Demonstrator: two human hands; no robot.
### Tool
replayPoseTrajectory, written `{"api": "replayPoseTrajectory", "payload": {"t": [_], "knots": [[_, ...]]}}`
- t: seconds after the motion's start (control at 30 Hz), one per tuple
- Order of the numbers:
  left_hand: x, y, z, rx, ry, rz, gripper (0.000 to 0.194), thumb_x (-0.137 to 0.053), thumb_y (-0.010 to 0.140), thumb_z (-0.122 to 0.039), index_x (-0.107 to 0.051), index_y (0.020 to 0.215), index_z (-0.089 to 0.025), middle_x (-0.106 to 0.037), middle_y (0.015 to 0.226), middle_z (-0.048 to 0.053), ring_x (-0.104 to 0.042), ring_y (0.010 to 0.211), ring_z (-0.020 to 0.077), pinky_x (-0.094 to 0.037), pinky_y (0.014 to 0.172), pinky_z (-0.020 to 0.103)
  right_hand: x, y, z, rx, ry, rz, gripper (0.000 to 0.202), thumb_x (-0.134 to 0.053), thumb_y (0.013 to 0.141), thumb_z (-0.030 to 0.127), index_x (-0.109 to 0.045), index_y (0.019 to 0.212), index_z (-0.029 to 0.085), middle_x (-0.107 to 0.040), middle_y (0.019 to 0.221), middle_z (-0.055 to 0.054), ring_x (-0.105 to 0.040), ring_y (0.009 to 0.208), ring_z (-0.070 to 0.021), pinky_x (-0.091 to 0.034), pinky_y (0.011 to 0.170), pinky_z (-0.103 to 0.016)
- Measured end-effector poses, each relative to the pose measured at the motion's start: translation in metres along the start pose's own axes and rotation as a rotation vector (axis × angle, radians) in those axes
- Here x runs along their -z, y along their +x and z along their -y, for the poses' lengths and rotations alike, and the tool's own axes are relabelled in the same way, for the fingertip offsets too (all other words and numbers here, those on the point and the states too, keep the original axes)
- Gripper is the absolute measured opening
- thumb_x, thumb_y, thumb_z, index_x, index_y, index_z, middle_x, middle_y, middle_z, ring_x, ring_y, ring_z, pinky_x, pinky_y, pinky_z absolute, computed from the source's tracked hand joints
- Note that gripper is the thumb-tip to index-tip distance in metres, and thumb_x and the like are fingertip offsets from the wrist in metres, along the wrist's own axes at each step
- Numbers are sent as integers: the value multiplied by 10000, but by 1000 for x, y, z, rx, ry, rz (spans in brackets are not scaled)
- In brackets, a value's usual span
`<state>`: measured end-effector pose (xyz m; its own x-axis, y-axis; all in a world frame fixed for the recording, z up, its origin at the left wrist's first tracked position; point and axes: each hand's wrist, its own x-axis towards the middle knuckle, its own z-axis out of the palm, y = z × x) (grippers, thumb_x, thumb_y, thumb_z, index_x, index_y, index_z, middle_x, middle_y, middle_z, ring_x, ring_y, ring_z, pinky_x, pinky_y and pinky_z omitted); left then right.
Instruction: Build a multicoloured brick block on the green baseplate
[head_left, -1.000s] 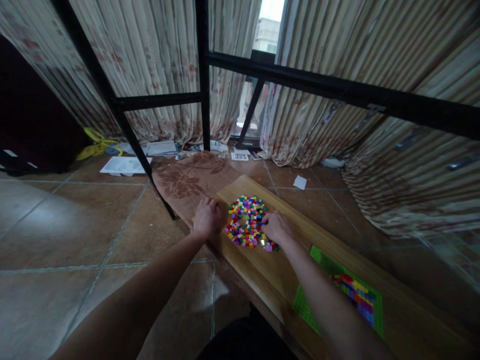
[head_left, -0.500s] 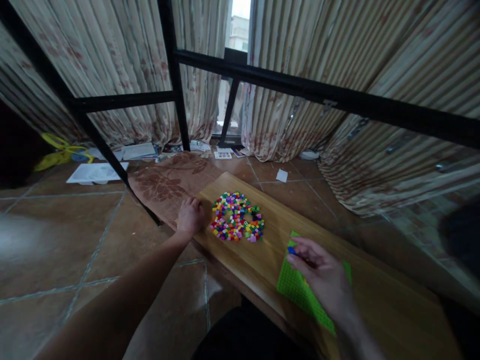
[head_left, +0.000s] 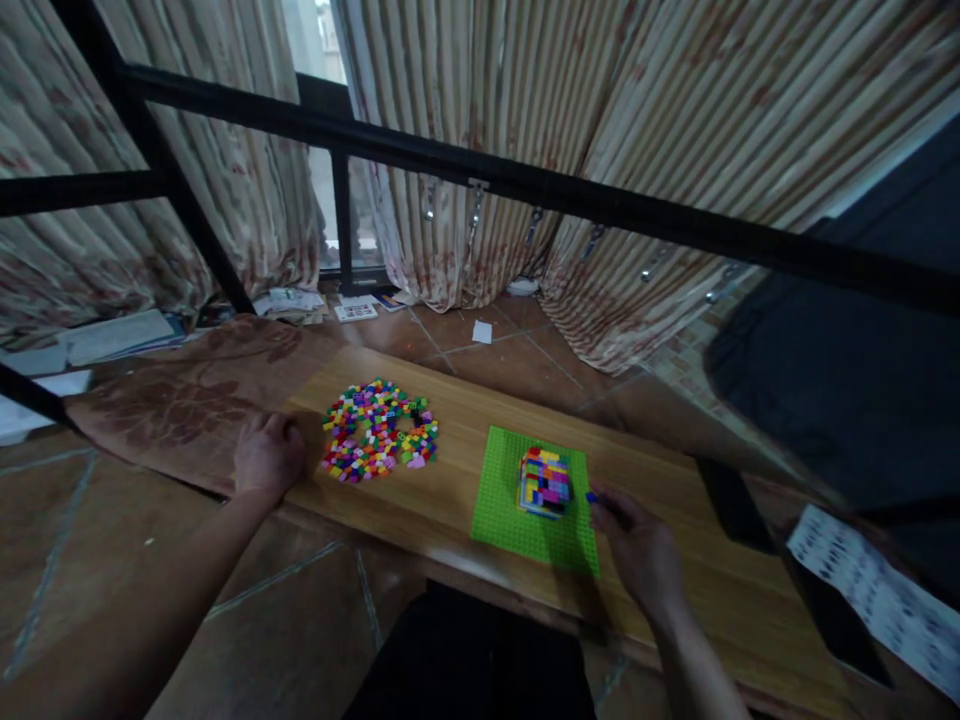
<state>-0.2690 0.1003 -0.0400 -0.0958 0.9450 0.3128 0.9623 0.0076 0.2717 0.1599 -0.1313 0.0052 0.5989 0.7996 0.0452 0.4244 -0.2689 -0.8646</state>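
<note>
A: The small blue brick [head_left: 592, 496] is pinched in the fingertips of the right hand [head_left: 637, 548], right at the right edge of the green baseplate [head_left: 510, 500].

B: Where is the green baseplate?

A: It lies flat on the wooden board [head_left: 465, 420]. The right hand is at its near right corner, with the fingers closed on the blue brick.

B: What sits on the green baseplate?

A: A block of stacked bricks [head_left: 544, 481] in many colours. It stands a bit right of the middle of the green baseplate, just left of the blue brick.

B: And the left hand [head_left: 268, 455]?

A: It is well left of the green baseplate, curled into a loose fist at the left end of the board. It holds nothing that I can see.

B: What is between them?

A: A pile of loose bricks [head_left: 379, 430], left of the green baseplate and just right of the left hand.

B: And far behind?

A: Striped curtains [head_left: 637, 120] and a black metal bar [head_left: 525, 190], way past the green baseplate.
</note>
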Motion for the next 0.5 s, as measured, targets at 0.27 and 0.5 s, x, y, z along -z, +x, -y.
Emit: {"api": "replayPoseTrajectory", "payload": {"t": [0.27, 0.5], "knots": [[4, 2, -3, -12, 81, 43, 335, -406, 866, -288, -650, 1031, -129, -602, 1026, 112, -513, 986, 249, -437, 815, 315, -12, 37, 11, 259, -227, 17, 259, -536, 811, 390, -693, 882, 196, -719, 863, -72, -661, 785, -226, -499, 761, -362], [2, 2, -4, -3, 104, 28, 352, -381, 884, -301, -651, 1042, -141, -599, 1054, 104, -514, 1024, 243, -433, 866, 312, -23, 46, 18, 415, -407, 80, 247, -460, 864, 323, -679, 865, 208, -679, 882, -55, -641, 807, -202, -482, 769, -332]]}}
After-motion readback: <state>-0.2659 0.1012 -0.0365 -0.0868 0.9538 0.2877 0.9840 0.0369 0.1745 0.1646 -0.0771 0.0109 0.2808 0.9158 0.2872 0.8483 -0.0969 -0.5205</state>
